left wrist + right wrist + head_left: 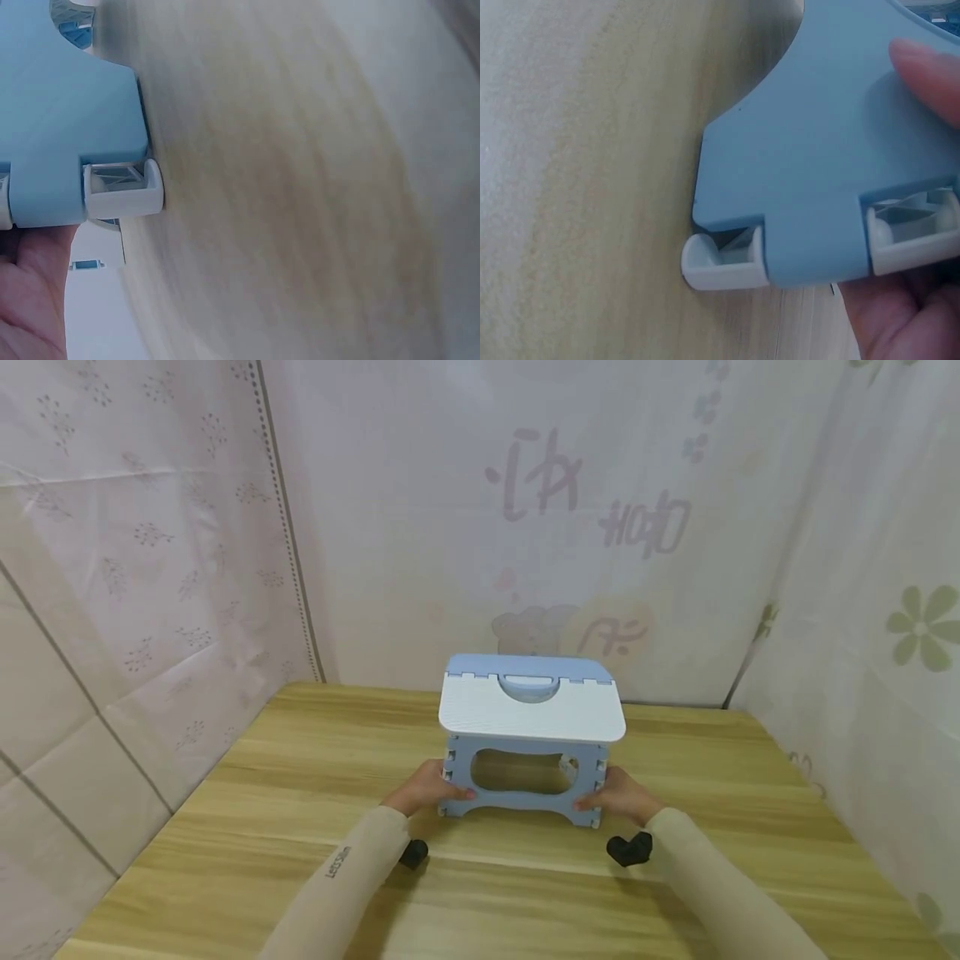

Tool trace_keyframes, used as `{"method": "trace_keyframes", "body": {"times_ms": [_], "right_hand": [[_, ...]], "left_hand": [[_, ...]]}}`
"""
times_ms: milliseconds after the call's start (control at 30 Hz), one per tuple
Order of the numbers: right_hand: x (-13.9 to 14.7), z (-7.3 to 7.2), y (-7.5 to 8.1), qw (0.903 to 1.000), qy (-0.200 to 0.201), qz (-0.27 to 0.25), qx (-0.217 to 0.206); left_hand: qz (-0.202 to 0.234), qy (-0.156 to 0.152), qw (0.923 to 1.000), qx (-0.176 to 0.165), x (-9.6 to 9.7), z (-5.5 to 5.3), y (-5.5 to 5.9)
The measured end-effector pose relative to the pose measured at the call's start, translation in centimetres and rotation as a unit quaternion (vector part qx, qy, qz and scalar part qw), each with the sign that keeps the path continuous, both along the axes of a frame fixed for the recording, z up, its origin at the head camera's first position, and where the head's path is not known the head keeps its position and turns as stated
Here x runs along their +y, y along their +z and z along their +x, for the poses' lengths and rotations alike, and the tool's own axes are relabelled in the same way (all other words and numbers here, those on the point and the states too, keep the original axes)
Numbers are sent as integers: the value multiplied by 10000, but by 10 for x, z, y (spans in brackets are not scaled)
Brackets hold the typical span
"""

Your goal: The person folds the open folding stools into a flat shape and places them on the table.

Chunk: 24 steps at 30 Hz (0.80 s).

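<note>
A blue and white folding step stool (531,714) stands unfolded and upright on the wooden table, its white top with a blue rear strip and a handle in the middle. My left hand (431,787) grips the stool's left side low down, thumb on the blue front panel. On the opposite side my right hand (621,795) holds the panel's lower right edge, thumb in front and fingers behind. In the left wrist view the blue leg (67,112) with its white hinge piece meets the table. The right wrist view shows the other leg (802,165) and my thumb over it.
The wooden table (300,860) spreads around the stool on all sides. Printed curtains (420,527) hang behind it and along both sides. Black wrist-worn pieces (628,849) sit below each wrist.
</note>
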State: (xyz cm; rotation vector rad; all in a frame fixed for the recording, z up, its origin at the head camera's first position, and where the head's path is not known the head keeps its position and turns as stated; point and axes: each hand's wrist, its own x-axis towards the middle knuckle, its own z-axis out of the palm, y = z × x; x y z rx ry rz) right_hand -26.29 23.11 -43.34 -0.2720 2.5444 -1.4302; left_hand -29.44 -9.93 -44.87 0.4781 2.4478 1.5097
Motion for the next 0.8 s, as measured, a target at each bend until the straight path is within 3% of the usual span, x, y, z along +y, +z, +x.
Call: {"method": "trace_keyframes", "body": {"times_ms": [200,800], "right_hand": [[1,0,2,9999,102,-100,-41],[1,-2,-1,9999,84,-104,-100]], "left_hand": [[-70,11,10000,-64,1,2,4],[-46,-26,10000,-83,0,0,-1]]}}
